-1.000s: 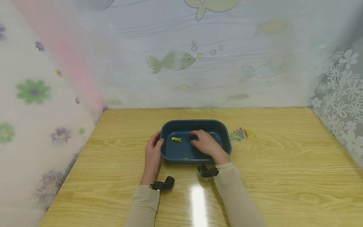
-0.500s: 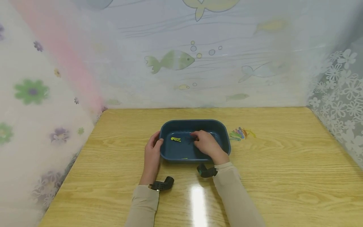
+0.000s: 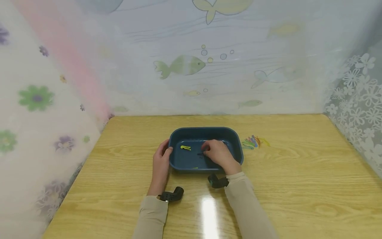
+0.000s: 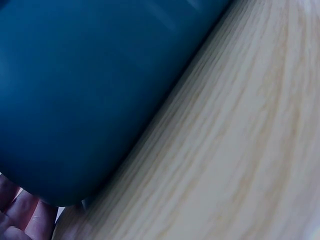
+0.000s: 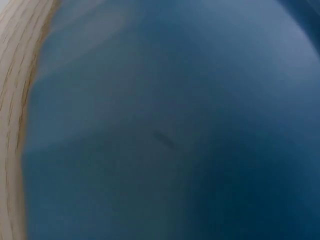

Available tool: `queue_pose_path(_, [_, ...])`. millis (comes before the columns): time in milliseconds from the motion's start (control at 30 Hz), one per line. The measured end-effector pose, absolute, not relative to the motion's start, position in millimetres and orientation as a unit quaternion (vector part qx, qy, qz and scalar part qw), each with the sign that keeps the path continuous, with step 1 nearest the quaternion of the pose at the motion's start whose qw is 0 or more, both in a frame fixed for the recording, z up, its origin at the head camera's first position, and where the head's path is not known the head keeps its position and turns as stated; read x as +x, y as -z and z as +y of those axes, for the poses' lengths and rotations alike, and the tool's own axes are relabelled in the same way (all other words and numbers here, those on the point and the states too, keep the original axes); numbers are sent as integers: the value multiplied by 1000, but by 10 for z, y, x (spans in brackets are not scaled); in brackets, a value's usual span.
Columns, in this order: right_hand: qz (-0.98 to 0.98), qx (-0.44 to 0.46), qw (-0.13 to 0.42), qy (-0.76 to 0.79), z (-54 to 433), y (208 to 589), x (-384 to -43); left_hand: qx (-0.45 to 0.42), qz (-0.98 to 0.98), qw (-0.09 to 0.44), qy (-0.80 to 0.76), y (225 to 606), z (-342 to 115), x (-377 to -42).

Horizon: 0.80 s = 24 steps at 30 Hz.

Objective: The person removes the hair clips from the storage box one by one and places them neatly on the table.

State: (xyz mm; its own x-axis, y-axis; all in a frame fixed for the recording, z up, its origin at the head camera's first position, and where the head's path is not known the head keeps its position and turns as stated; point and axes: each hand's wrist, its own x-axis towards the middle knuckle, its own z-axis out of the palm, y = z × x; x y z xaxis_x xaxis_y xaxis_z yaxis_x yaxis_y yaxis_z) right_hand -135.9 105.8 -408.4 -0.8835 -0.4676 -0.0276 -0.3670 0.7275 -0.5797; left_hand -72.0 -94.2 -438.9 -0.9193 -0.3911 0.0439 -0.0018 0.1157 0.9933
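A dark blue plastic basin (image 3: pixel 185 161) stands on the table in the head view. My left hand (image 3: pixel 161 162) holds its left end, thumb at the rim and fingers along the outer wall. Inside the basin my right hand (image 3: pixel 219 153) has its fingertips together on a small dark clip (image 3: pixel 200 154), which blends with the floor and is mostly hidden by the fingers. A yellow plastic clip (image 3: pixel 185 147) lies left of that hand, and a thin yellow sliver (image 3: pixel 195 168) shows by the near wall. The right wrist view shows only the basin's outside, blurred.
Just right of the basin, a small heap of colourful clips (image 3: pixel 252 141) lies on the wooden table (image 3: pixel 298 172). Patterned curtains (image 3: pixel 209 83) hang behind the table and at both sides.
My right fingers, spread inside the basin a second ago, have closed on the small dark clip and drawn it slightly nearer. The left hand and basin have stayed in place.
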Motion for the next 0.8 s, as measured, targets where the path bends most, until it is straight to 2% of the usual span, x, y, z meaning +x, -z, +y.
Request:
queue_pose_path(567, [916, -193, 64, 347, 1135, 4045, -1375, 126, -737, 156, 646, 4381, -944, -720])
queue_pose_path(800, [901, -210, 95, 368, 1177, 4008, -1412, 129, -734, 147, 650, 4356, -961, -711])
